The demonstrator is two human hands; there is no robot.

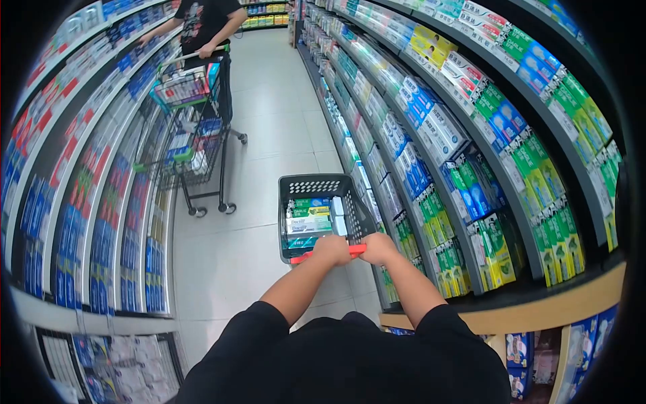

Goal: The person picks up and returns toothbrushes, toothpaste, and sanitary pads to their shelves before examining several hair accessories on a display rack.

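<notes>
In front of me is a black shopping basket (316,180) with perforated walls and a red handle (357,250). Both my hands grip that handle: my left hand (332,250) is wrapped round its middle, and my right hand (379,248) is closed on it a little farther right. Inside the basket lie several toothpaste boxes (308,222), green, yellow, white and teal, and a white box (338,207) stands along the right side. My fingers' undersides are hidden, and what carries the basket's weight cannot be seen.
Toothpaste shelves (464,155) curve close along my right. More stocked shelves (87,182) line the left. Ahead on the left, a person (205,27) in black holds a loaded shopping cart (192,145) and reaches toward the shelf. A pale tiled floor (269,128) runs between.
</notes>
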